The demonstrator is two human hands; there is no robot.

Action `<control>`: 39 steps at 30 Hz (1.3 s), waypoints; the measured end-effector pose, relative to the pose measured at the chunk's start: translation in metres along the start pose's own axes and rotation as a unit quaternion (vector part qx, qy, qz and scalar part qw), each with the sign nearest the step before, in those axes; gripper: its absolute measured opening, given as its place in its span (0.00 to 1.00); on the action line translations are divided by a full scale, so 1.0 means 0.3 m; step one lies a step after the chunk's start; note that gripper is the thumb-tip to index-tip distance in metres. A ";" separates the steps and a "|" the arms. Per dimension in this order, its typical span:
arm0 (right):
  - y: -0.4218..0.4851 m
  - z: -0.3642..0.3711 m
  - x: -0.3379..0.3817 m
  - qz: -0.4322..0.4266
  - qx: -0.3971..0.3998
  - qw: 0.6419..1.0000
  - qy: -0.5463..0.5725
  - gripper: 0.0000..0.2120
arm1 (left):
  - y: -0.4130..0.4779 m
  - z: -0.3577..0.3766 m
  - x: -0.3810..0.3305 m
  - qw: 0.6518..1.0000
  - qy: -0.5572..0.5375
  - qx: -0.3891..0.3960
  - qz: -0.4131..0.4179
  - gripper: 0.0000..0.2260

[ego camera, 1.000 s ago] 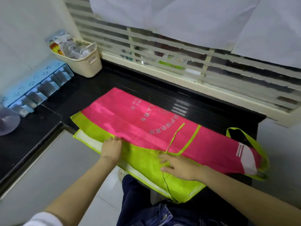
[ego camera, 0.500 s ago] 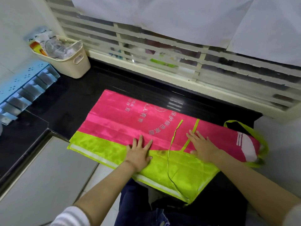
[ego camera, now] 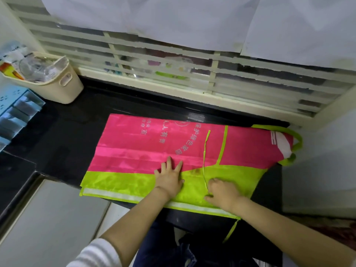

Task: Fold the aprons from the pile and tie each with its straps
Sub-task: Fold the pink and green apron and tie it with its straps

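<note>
Pinning the folded apron flat, centre of the frame.

My left hand (ego camera: 169, 180) lay on the pink-and-green apron (ego camera: 134, 147), fingers straight and spread, to keep the fold down on the black counter (ego camera: 57, 141). My right hand (ego camera: 223, 191), just right of it near the apron's lower edge, had its fingers curled where the thin green strap (ego camera: 204, 157) ran down. Whether they pinched it, I could not tell. I judged that strap was wanted next for tying.

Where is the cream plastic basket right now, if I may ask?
Head view, far left: the cream plastic basket sits on the black countertop by the window sill, left of the pink-and-lime apron.
</note>
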State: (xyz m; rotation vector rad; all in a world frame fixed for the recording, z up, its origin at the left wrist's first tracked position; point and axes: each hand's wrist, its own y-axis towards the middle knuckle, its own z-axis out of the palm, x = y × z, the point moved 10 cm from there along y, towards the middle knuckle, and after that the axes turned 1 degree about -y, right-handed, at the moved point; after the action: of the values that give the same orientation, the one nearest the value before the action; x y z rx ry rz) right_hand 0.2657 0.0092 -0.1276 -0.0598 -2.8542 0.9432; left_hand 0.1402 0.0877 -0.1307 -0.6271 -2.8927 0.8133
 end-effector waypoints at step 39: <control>-0.449 0.213 -0.125 0.054 -0.095 0.989 0.103 0.11 | -0.222 0.198 -0.327 0.979 0.032 -0.019 0.200 0.21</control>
State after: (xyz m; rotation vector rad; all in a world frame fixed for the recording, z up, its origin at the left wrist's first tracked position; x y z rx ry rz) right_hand 0.2944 -0.1398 -0.1025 -0.3157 -2.7593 0.6371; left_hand 0.1951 -0.0323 -0.1433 -1.2406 -2.7664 0.7558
